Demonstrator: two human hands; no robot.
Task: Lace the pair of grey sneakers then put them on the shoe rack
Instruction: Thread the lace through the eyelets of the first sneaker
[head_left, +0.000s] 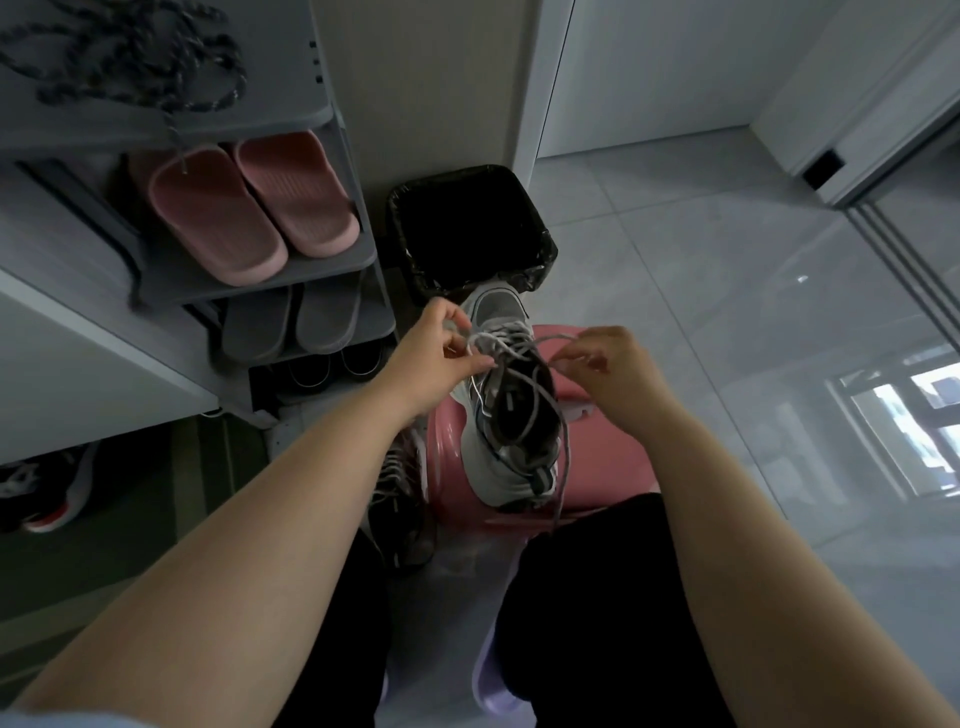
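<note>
Grey sneaker (497, 310) sitting on pink stool (602, 467), raised for easy reach; left hand (441, 353) pinching lace (524, 340), right hand (608, 366) pinching other strand, probably tightening.

Grey-and-white sneaker (511, 415) upright on pink stool (444, 441), toe pointing away, collar open. Grey lace (498, 348) crossed near the toe end, loose ends looping over the opening and past the heel. Second sneaker (400, 483) on the floor just left of the stool, seemingly laced, half hidden. Grey shoe rack (270, 111) at left.
</note>
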